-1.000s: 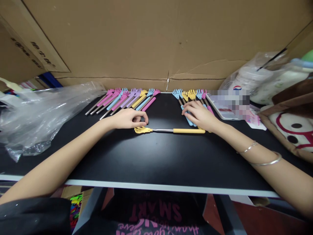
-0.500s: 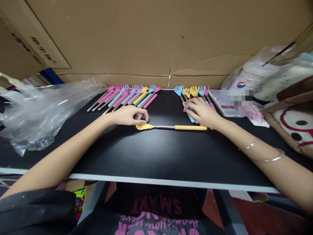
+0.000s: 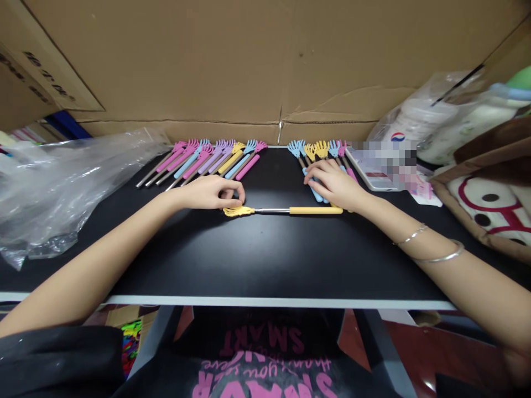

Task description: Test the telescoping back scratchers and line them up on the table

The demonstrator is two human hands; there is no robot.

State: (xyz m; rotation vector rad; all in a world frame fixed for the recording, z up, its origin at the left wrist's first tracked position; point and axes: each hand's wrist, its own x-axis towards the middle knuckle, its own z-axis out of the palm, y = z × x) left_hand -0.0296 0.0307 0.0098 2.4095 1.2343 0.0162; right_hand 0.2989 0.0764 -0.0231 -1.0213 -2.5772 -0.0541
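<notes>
A yellow back scratcher [image 3: 315,210] with a steel shaft lies crosswise on the black table, its claw head to the left. My left hand [image 3: 207,192] is closed, thumb and forefinger pinched together at the edge of that claw head. Palm down, my right hand [image 3: 334,181] rests with fingers apart over a group of back scratchers [image 3: 322,149] with blue, yellow and pink heads, hiding part of their handles. Behind my left hand, several pink, blue, purple and yellow back scratchers [image 3: 215,160] lie slanted in a row.
Clear plastic bags [image 3: 83,188] are heaped at the left. A cardboard wall [image 3: 207,66] stands along the back. To the right are a phone [image 3: 367,171], a bagged cup [image 3: 415,124] and a brown-edged bag [image 3: 489,193]. The table's pale front edge [image 3: 282,302] runs before me.
The whole view has shifted slightly, so everything sits a little further left. Both hands and the yellow back scratcher keep their places on the table.
</notes>
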